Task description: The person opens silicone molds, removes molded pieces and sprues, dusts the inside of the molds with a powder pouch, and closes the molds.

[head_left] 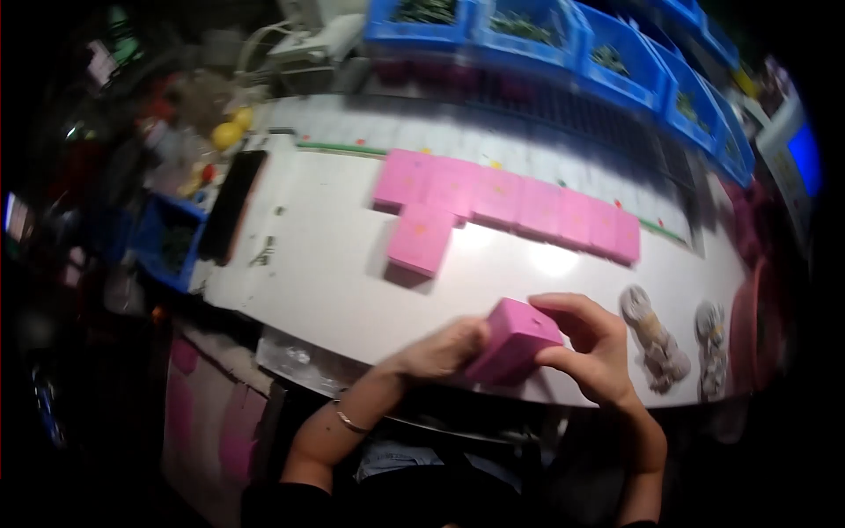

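A pink box is held tilted between my hands above the near edge of the white table. My left hand is closed on its left side. On the other side, my right hand curves around the upper right end, thumb and fingertips at the box. Farther back, several similar pink boxes stand side by side in a row. One more pink box lies in front of the row's left end.
Blue bins with greenish contents line the back. A dark flat object lies at the table's left. Two bundles of pale, disc-like pieces, one a tied bundle, lie at right. A blue-lit screen stands far right.
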The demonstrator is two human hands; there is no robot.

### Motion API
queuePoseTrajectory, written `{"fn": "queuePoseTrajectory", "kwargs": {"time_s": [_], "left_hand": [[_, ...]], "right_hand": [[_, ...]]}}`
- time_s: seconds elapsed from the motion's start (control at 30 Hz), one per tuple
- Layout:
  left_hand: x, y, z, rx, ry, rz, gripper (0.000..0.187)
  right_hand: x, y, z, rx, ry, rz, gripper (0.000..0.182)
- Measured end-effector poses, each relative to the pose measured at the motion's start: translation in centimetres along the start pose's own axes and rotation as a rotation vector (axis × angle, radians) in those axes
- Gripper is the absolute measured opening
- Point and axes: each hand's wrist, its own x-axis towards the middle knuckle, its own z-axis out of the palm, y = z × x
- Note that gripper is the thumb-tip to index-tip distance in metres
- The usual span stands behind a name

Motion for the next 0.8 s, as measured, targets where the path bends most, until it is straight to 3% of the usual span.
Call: {"fn": "queuePoseTrajectory", "kwargs": {"time_s": [0.03,0.07,0.13,0.2,0.27,0.37,0.47,0.5,0.6,0.63,0.73,0.8], "left_hand": [[-0.2,1.1,1.2,-0.212,0.040,-0.031,0.093],[0.0,1.2,0.8,-0.302,-0.047,-0.044,0.085],[-0.1,1.1,1.3,-0.299,0.072,-0.059,0.071],[0.4,0.9,0.1,0.083,-0.075,0.036,0.063],[0.4,0.3,1.1,-0.008,0.022,0.074,0.059],[-0.7,2.1,0.4,0.012,0.167,0.102,0.057],[-1.8,4.4,-2.4,-0.051,0.274,0.088,0.048],[-2.8,6.5,-2.4,-0.235,0.407,0.070,0.042],[-4.9,10.8,-7.4,-0.030,0.665,0.150,0.029],[-4.7,11.3,-9.7,0.069,0.858,0.169,0.028],[-5.6,13.7,-17.2,0.065,1.026,0.306,0.024],[-5.2,15.2,-21.3,0.188,1.201,0.276,0.026]], "right_hand": [[0.2,-0.2,0.1,0.029,0.004,0.082,0.049],[0.5,-0.1,-0.1,0.053,0.004,0.164,0.047],[1.5,1.6,-0.7,-0.284,-0.058,-0.139,0.048],[2.0,1.2,0.0,-0.278,-0.124,-0.158,0.047],[2.5,0.0,0.8,-0.398,-0.177,-0.102,0.040],[3.2,-0.1,1.9,-0.431,-0.060,-0.207,0.065],[4.5,2.2,2.1,-0.372,0.118,-0.346,0.065],[4.9,2.7,1.3,-0.388,0.053,-0.258,0.058],[4.9,3.3,2.3,-0.320,0.055,-0.172,0.020],[4.9,4.0,2.2,-0.410,0.013,-0.202,0.019],[5.1,4.7,2.6,-0.573,-0.022,-0.313,0.015],[5.4,5.5,2.4,-0.555,-0.026,-0.318,0.014]]}}
